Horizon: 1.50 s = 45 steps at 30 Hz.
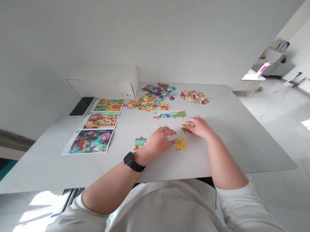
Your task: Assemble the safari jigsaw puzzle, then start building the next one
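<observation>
My right hand (199,127) pinches a multicoloured jigsaw puzzle piece (184,128) just above or on the table; its underside is hidden. To its left, my left hand (161,140), with a black watch on the wrist, has its thumb and fingers apart. The thumb tip is at the edge of a yellow jigsaw piece (180,144) lying flat; I cannot tell whether it presses on it. A teal jigsaw piece (139,143) lies left of that hand, partly hidden by it. Beyond both hands lies a joined strip of puzzle pieces (171,114), with an orange piece (164,107) behind it.
Behind are a yellow-orange pile of pieces (145,103), a dark blue pile (160,91) and a red-cream pile (194,97). At left lie a printed picture sheet (97,126) and a phone (82,106). A white box (104,80) stands against the wall.
</observation>
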### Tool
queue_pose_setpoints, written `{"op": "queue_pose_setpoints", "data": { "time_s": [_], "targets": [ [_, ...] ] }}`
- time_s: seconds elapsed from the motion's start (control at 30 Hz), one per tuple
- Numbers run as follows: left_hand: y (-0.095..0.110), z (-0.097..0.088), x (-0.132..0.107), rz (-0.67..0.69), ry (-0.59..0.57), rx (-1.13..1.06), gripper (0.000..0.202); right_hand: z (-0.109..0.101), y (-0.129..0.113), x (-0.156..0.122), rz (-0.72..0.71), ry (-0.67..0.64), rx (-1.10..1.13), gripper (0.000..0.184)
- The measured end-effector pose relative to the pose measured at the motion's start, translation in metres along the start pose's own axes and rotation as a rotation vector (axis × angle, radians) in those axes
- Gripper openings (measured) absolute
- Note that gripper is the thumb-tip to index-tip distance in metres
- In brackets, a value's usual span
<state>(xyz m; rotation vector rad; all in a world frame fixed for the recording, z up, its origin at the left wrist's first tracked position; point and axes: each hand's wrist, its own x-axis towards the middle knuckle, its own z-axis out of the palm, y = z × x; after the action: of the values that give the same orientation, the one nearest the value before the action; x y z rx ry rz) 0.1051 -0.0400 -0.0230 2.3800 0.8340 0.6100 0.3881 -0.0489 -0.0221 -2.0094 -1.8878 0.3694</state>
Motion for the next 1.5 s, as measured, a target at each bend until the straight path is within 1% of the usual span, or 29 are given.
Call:
{"op": "queue_pose_setpoints", "data": {
  "time_s": [0.07,0.13,0.23,0.4,0.5,0.6,0.7,0.83,1.0,1.13,1.23,1.3,1.4,1.47,1.5],
  "targets": [
    [0.009,0.007,-0.002,0.048,-0.101,0.177,0.037,0.002,-0.001,0.001,-0.033,-0.027,-0.014,0.03],
    [0.016,0.012,-0.003,0.048,-0.178,0.299,0.044,0.003,-0.002,0.001,-0.054,-0.041,-0.007,0.028],
    [0.021,0.013,-0.005,0.031,-0.231,0.368,0.046,0.004,0.0,0.001,-0.078,-0.034,0.029,0.027],
    [0.019,0.002,-0.011,0.01,-0.254,0.361,0.046,0.002,0.002,0.0,-0.099,-0.017,0.06,0.025],
    [0.021,-0.003,-0.015,0.001,-0.264,0.371,0.045,0.002,0.002,0.0,-0.096,-0.026,0.062,0.024],
    [0.025,-0.005,-0.016,-0.02,-0.275,0.376,0.046,0.002,0.002,-0.001,-0.097,-0.029,0.063,0.023],
    [0.028,-0.006,-0.016,-0.036,-0.284,0.38,0.045,0.0,0.001,-0.001,-0.095,0.012,0.083,0.023],
    [0.032,-0.006,-0.016,-0.053,-0.295,0.395,0.045,-0.006,-0.006,-0.002,-0.101,0.084,0.14,0.026],
    [0.036,-0.009,-0.018,-0.043,-0.302,0.389,0.047,-0.021,-0.023,0.003,-0.135,0.096,0.169,0.026],
    [0.036,-0.013,-0.018,-0.052,-0.275,0.37,0.048,-0.034,-0.041,0.023,-0.176,0.087,0.13,0.022],
    [0.034,-0.015,-0.018,-0.053,-0.255,0.362,0.044,-0.041,-0.057,0.05,-0.125,0.148,0.063,0.017],
    [0.032,-0.016,-0.017,-0.04,-0.226,0.346,0.04,-0.04,-0.07,0.072,-0.087,0.162,0.053,0.018],
    [0.03,-0.018,-0.016,-0.048,-0.172,0.329,0.037,-0.029,-0.095,0.108,-0.048,0.136,0.04,0.022],
    [0.028,-0.019,-0.014,-0.072,-0.155,0.336,0.036,-0.014,-0.114,0.13,-0.022,0.087,0.023,0.024],
    [0.027,-0.019,-0.014,-0.084,-0.155,0.344,0.035,-0.005,-0.123,0.139,-0.037,0.063,0.022,0.026]
  ]
}}
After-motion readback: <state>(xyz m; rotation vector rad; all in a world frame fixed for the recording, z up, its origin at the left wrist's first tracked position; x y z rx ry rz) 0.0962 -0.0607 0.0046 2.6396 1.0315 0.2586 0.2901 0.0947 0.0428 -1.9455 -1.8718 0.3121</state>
